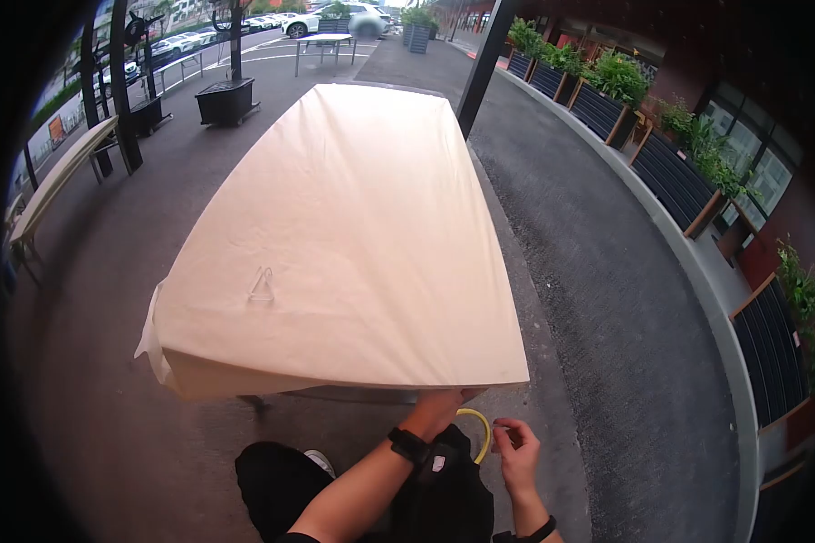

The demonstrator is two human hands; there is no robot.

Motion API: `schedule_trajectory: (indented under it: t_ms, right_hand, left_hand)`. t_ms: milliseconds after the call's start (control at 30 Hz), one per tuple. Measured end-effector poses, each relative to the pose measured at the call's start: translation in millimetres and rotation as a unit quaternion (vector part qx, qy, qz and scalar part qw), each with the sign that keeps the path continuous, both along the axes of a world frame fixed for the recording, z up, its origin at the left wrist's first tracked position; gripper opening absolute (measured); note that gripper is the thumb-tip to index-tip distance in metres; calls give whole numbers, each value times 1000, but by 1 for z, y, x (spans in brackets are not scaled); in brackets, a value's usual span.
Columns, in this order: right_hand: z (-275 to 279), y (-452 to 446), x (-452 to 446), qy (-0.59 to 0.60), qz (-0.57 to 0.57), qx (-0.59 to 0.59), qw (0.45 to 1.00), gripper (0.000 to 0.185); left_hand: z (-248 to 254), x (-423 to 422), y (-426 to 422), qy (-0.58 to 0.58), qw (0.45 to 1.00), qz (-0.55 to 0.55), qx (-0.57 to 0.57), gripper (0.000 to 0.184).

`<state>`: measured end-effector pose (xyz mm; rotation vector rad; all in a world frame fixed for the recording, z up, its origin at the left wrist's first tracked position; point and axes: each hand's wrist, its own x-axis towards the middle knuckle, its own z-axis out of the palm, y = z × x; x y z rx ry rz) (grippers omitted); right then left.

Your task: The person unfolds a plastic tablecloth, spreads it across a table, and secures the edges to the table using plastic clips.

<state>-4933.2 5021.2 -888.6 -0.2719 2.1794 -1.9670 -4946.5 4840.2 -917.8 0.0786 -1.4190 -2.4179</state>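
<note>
A cream tablecloth (362, 226) covers a long table, with creases running along it and a loose fold at its near left corner. On the cloth lies a small clear triangular clip (261, 286). My left hand (438, 410), with a black watch on its wrist, reaches to the near edge; its fingers are hidden beneath the cloth. Just right of it, my right hand (518, 449) is raised with fingers bent and thumb drawn in; what it holds, if anything, is too small to name. A yellow curved band (485, 434) shows between my hands, its kind unclear.
Black posts in planter bases (226, 101) stand at the left, near another covered table (63, 181). A dark post (482, 63) rises by the far right corner. Wooden planters (675, 179) line the kerb (670, 235) at the right. Parked cars are at the back.
</note>
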Motion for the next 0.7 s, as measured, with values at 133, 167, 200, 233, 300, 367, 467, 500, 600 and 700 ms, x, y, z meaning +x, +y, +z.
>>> schedule_trajectory:
  t_ms: [133, 167, 200, 233, 300, 367, 467, 500, 600, 700]
  right_hand:
    - [-4, 3, -1, -7, -7, -16, 1000, 14]
    - [-4, 2, -1, -11, -14, -30, 999, 14]
    - [-4, -1, 0, -18, -16, -35, 999, 14]
    - [-3, -4, 0, -16, -6, -57, 998, 14]
    - [0, -11, -1, -13, 13, -98, 995, 14]
    - [8, -14, -1, -31, 27, -105, 994, 15]
    - [22, -21, -3, -47, 41, -149, 987, 20]
    - [32, -25, -3, -37, 50, -165, 984, 23]
    - [39, -25, -13, -19, 62, -161, 985, 27]
    - [35, -30, -14, 11, 36, -167, 985, 25]
  left_hand:
    - [40, 17, -11, -152, 985, -52, -63, 31]
    - [43, 20, -11, -141, 981, -66, 119, 31]
    - [46, 25, -14, -148, 980, -66, 114, 31]
    - [49, 31, -20, -114, 989, -86, 44, 30]
    - [52, 39, -27, -87, 990, -106, -27, 30]
    - [55, 41, -30, -168, 973, -104, -121, 33]
    - [50, 34, -36, -176, 958, -119, -190, 34]
    - [47, 33, -36, -174, 949, -121, -235, 33]
    - [33, 28, -30, -118, 981, -80, -128, 30]
    - [26, 28, -32, -102, 982, -74, -144, 26]
